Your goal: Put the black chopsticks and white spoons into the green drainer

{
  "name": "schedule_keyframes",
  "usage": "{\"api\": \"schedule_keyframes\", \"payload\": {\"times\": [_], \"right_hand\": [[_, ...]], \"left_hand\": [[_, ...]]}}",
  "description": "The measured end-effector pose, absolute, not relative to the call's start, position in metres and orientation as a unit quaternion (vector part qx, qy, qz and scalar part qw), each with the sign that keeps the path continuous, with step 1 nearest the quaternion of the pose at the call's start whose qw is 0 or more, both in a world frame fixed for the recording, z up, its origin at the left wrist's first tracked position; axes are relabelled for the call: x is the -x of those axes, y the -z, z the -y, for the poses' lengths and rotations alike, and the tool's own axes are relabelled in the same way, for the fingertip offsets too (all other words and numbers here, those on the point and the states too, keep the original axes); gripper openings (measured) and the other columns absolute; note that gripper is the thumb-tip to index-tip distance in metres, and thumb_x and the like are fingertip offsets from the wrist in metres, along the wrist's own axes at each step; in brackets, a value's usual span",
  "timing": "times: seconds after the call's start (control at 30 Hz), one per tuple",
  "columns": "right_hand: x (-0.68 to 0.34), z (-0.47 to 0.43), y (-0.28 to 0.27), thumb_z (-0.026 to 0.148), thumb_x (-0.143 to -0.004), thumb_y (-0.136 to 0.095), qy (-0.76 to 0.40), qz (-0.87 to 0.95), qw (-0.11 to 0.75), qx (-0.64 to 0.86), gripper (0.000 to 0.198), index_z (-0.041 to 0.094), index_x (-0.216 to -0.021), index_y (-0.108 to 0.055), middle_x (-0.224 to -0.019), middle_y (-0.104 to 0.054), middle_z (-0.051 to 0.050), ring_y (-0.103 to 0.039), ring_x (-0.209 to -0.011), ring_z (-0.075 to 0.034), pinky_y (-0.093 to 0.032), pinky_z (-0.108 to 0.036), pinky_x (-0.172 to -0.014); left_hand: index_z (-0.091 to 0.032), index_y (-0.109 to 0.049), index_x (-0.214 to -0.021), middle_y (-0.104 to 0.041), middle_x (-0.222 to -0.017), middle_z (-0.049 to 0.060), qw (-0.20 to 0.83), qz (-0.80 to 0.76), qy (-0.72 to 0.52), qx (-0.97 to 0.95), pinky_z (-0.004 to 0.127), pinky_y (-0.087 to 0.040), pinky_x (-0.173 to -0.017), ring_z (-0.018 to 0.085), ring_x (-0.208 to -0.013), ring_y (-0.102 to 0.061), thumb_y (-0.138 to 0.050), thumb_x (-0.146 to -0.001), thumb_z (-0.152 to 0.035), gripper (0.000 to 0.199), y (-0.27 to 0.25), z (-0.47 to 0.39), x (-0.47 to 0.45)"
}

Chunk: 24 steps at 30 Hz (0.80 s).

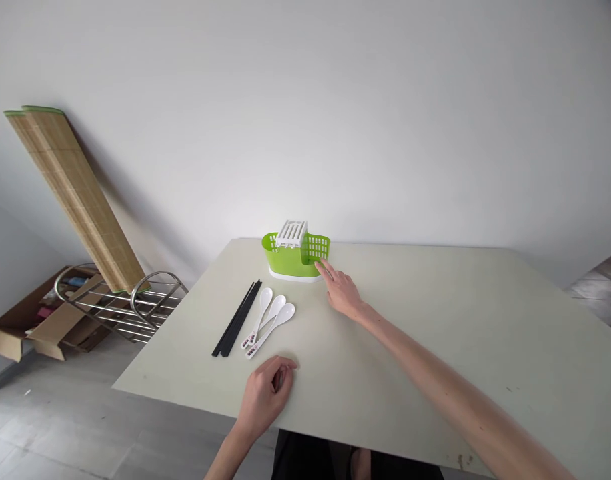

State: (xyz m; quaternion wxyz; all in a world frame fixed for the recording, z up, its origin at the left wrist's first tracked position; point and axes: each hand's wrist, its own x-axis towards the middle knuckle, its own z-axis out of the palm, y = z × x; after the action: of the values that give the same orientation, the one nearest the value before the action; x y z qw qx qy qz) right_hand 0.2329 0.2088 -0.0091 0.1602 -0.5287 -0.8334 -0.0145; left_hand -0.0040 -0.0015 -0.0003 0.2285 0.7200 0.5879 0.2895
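Observation:
My right hand [342, 291] reaches out with its fingers stretched, the fingertips at the right front rim of a green cutlery basket [288, 262]. The basket stands upright on a white base, with a white slotted rack [292, 233] across its top. Near the front edge of the table, my left hand [269, 390] rests loosely curled, nothing visible in it. Beyond that hand lie three white spoons [281, 313], partly overlapping, bowls pointing away from me. Left of them is a bundle of black chopsticks [238, 319], lying side by side.
The pale table [435, 320] has its back edge against a white wall. On the floor at left are a metal rack [130, 310], an open cardboard box [60, 320] and a rolled bamboo mat [80, 193] leaning on the wall.

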Motion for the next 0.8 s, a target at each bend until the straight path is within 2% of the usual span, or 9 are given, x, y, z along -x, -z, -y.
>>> {"api": "schedule_keyframes", "payload": {"times": [0.2,0.33,0.4,0.67,0.8], "right_hand": [[-0.241,-0.207,0.013,0.001,-0.083,-0.046,-0.009,0.83,0.181,0.528,0.098,0.025,-0.17,-0.006,-0.177,-0.008,-0.006,-0.054,-0.131,-0.032,-0.046,-0.046,-0.105],[-0.237,-0.21,0.016,0.0,-0.08,-0.049,-0.025,0.832,0.211,0.513,0.105,0.022,-0.17,0.002,-0.177,-0.008,-0.01,-0.032,-0.153,-0.033,-0.04,-0.049,-0.114],[-0.234,-0.212,0.015,0.0,-0.079,-0.051,-0.029,0.834,0.216,0.507,0.107,0.02,-0.17,0.002,-0.176,-0.007,-0.013,-0.026,-0.156,-0.032,-0.036,-0.049,-0.117],[-0.21,-0.227,0.003,0.0,-0.079,-0.056,-0.063,0.843,0.197,0.497,0.103,0.017,-0.169,-0.008,-0.176,-0.007,-0.016,-0.026,-0.158,-0.031,-0.029,-0.052,-0.123],[-0.192,-0.235,-0.002,0.001,-0.079,-0.056,-0.089,0.848,0.191,0.486,0.102,0.015,-0.169,-0.011,-0.176,-0.006,-0.016,-0.022,-0.159,-0.033,-0.032,-0.052,-0.122]], "left_hand": [[-0.024,-0.07,-0.096,-0.058,-0.072,-0.001,0.213,-0.594,-0.279,-0.724,0.025,-0.039,-0.058,0.013,-0.06,-0.047,-0.047,-0.101,-0.036,0.026,-0.001,0.002,0.005],[-0.024,-0.072,-0.095,-0.059,-0.072,-0.001,0.198,-0.594,-0.276,-0.73,0.025,-0.039,-0.057,0.013,-0.058,-0.047,-0.047,-0.1,-0.036,0.027,-0.003,0.001,0.003],[-0.024,-0.072,-0.094,-0.06,-0.072,0.0,0.193,-0.593,-0.274,-0.732,0.024,-0.039,-0.057,0.013,-0.058,-0.049,-0.048,-0.099,-0.035,0.027,-0.004,0.001,0.001],[-0.023,-0.071,-0.094,-0.063,-0.075,0.001,0.19,-0.595,-0.265,-0.735,0.025,-0.041,-0.058,0.013,-0.058,-0.051,-0.046,-0.1,-0.035,0.028,-0.004,0.0,-0.004],[-0.024,-0.07,-0.097,-0.062,-0.076,0.001,0.175,-0.596,-0.265,-0.737,0.027,-0.044,-0.06,0.014,-0.06,-0.053,-0.046,-0.101,-0.031,0.026,-0.001,0.002,-0.003]]}}
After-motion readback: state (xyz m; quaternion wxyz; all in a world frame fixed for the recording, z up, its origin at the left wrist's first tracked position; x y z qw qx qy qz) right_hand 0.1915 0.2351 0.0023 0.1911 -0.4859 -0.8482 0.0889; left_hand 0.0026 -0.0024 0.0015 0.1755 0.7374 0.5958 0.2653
